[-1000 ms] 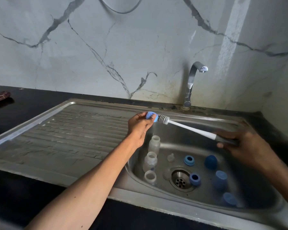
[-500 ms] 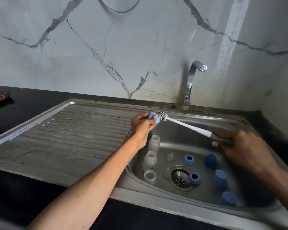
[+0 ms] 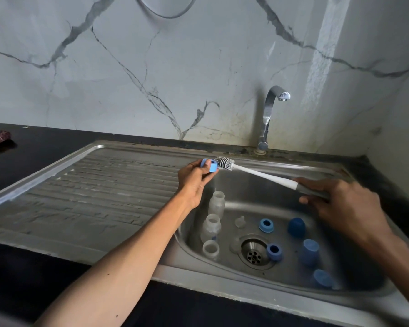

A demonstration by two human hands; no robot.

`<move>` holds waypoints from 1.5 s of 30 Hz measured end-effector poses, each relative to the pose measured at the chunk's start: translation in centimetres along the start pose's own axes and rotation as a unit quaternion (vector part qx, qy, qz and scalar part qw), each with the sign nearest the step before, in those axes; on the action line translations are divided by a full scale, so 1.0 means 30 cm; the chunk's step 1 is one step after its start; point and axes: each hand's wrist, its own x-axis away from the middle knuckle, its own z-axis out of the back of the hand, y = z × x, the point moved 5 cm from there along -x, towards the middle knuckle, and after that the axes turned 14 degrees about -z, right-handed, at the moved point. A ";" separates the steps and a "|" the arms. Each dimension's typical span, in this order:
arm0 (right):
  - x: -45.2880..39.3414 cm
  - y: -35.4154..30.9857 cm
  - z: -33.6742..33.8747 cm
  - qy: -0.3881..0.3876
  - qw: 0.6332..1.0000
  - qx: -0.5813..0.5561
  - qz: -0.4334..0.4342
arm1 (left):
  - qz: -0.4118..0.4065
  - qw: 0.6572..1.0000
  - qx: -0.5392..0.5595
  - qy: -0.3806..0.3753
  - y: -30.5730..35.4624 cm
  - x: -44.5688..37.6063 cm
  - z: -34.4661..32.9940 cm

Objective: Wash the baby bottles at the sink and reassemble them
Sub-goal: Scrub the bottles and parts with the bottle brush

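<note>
A person's left hand [image 3: 195,182] pinches a blue bottle ring [image 3: 209,165] above the far left corner of the sink basin [image 3: 354,300], thumb on top and fingers curled beneath, while the right hand [image 3: 340,204] wraps around the grey grip of a bottle brush [image 3: 257,172] near the basin's right side. The brush's long axis runs from the right hand up and leftward across the basin, its striped bristle head [image 3: 225,163] touching the open side of the ring, so the ring lies directly in line with the shaft; whether the bristles are inside the ring cannot be told. Any scrubbing stroke, by this reading, would travel along that line, right hand pushing toward left. Below the hands, three clear bottles [image 3: 210,226] stand along the basin's left wall, with two more blue rings [image 3: 266,225] by the drain [image 3: 254,254], clear teats [image 3: 240,221] nearby, and blue caps [image 3: 296,227] toward the right. The tap [image 3: 268,114] stands behind the basin, showing no water, and the ribbed drainboard [image 3: 104,185] stretches left across the dark bench [image 3: 33,147]. Most parts appear to await washing, with reassembly not yet begun
</note>
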 end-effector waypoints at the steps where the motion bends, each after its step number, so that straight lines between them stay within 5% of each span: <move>1: -0.004 0.004 -0.007 -0.003 1.000 0.004 -0.001 | 0.006 1.000 -0.001 -0.007 -0.003 0.005 -0.002; 14: -0.026 0.028 -0.013 0.009 1.000 -0.007 -0.003 | 0.019 0.998 -0.015 -0.057 -0.018 0.039 -0.042; 26: 0.013 -0.010 0.023 0.039 0.999 -0.001 0.038 | -0.013 1.000 -0.015 0.014 0.013 -0.004 0.012; 34: 0.026 -0.028 0.006 0.066 0.996 -0.003 0.055 | 0.004 0.999 -0.037 -0.032 -0.017 0.017 -0.005; 45: 0.017 -0.018 0.017 0.017 0.994 -0.102 0.045 | 0.021 0.998 0.050 -0.019 0.004 -0.010 -0.012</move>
